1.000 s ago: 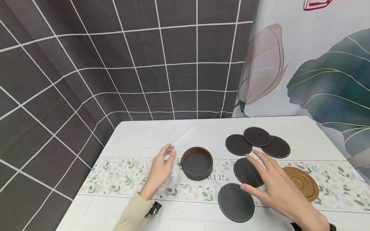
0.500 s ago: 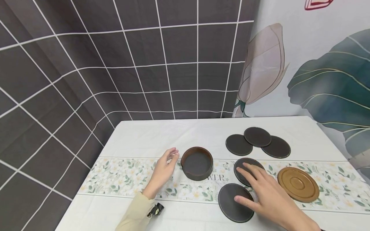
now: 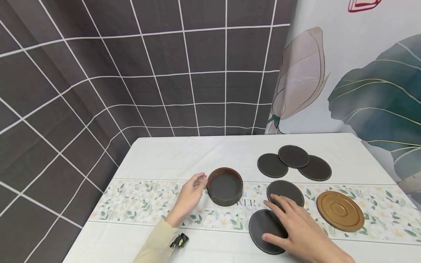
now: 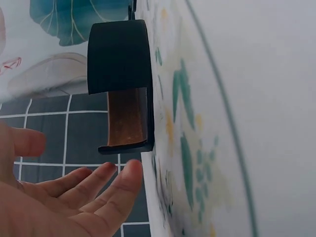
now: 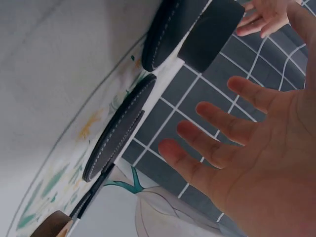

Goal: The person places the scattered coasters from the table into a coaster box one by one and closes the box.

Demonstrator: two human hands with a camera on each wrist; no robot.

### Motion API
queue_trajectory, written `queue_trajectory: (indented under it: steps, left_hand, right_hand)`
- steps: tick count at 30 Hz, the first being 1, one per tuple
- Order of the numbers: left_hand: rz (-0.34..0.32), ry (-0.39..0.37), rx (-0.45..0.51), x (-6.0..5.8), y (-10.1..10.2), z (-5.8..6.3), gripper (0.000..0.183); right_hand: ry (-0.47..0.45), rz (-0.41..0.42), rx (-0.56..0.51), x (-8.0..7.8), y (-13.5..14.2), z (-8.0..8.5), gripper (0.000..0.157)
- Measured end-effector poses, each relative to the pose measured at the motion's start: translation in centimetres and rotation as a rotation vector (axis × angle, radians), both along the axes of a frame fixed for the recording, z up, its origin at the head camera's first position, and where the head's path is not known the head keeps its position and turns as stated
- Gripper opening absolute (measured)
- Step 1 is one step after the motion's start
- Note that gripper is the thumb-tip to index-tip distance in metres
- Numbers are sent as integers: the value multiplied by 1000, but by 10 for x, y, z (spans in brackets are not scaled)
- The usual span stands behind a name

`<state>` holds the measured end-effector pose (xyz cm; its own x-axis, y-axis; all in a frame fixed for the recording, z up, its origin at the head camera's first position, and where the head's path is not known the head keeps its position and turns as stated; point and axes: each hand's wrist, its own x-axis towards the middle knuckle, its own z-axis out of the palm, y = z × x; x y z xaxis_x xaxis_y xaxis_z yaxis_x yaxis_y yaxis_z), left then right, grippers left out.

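A round dark leather coaster holder with a brown lining stands on the cloth. In the left wrist view, the holder's wall has a gap facing my left hand. That hand is beside the holder's left side, fingertips close to the rim, gripping nothing. My right hand hovers, fingers spread, over the nearest black round coaster and overlaps the edge of a second coaster. Its palm holds nothing in the right wrist view.
Three more black coasters lie at the back right, one overlapping the others. A brown ringed disc lies to the right. The table's white cloth has a floral band. Dark gridded fabric hangs behind and to the left.
My right hand has moved left and nearer, from beside the brown disc to over the nearest coaster. My left hand has come slightly right, closer to the holder.
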<state>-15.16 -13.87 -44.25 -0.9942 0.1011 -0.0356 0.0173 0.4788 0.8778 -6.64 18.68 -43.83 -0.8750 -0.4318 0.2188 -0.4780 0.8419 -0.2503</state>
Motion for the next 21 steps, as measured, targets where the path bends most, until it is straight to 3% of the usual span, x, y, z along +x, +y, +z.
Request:
queue_trajectory:
  steps: [6,15,21]
  left_hand:
    - [-28,14,-6,0,2,-3,52]
    - [-60,-43,-12,1,0,-5,50]
    - [-97,-36,-24,2,-1,-6,47]
  right_hand:
    - [-34,-5,14,1,-1,-6,87]
    - [-139,4,24,0,-1,-10,88]
    - [-172,51,42,-1,0,-13,88]
